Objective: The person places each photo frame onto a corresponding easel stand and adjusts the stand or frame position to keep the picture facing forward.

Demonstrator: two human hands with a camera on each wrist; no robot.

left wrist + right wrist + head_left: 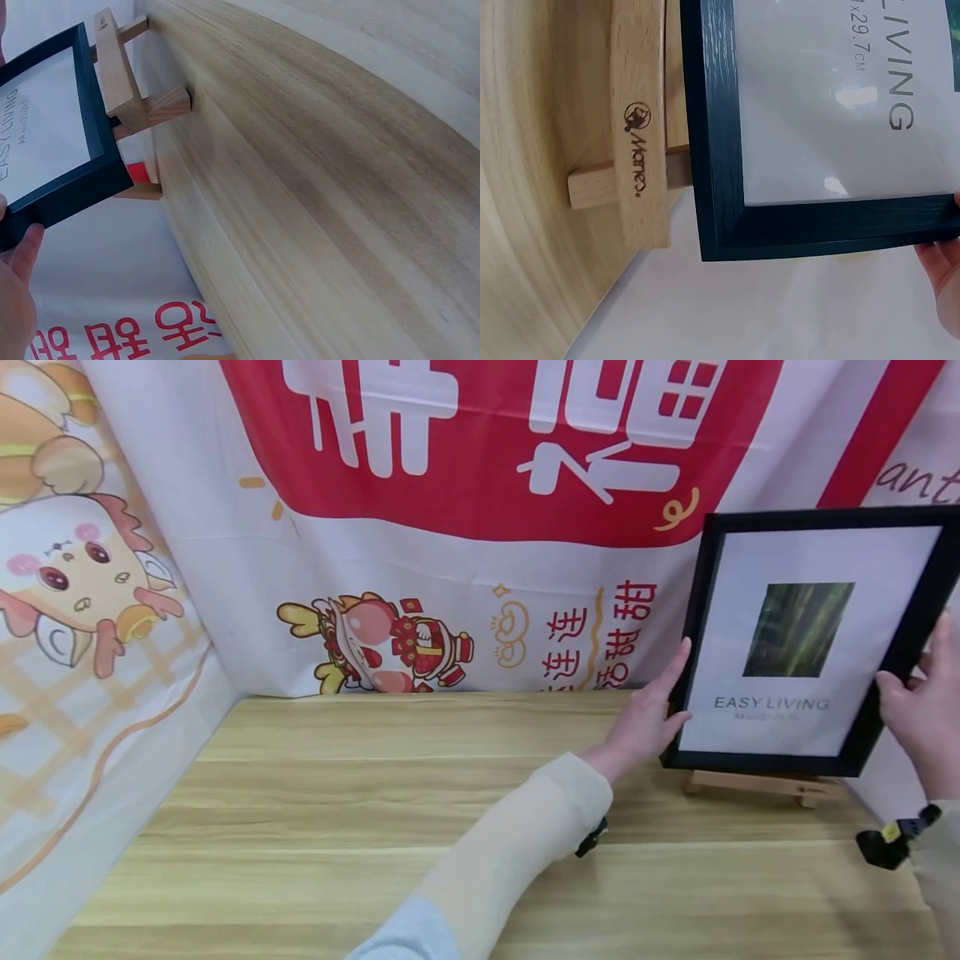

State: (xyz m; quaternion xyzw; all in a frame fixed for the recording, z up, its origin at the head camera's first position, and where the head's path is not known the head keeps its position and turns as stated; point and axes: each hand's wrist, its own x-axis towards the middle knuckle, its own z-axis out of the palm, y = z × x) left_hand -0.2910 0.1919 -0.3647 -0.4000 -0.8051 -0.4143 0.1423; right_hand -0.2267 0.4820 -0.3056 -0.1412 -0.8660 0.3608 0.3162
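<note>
A black picture frame (pixel 795 764) with a white mat, a small green picture and the words "EASY LIVING" stands upright at the right in the head view. My left hand (pixel 641 727) holds its left edge, thumb at the front and fingers along the side. On the opposite edge, my right hand (pixel 926 702) grips with the thumb on the front face. Just under the frame's lower edge is a small wooden easel (pixel 765 785). Its front bar, printed with a logo, and its legs show in the right wrist view, close beside the frame's bottom edge.
The easel stands on a wood-grain table (pixel 375 827) near its back right corner. Behind hangs a white cloth (pixel 247 610) with red and cartoon prints. Another printed cloth (pixel 75 693) covers the left side.
</note>
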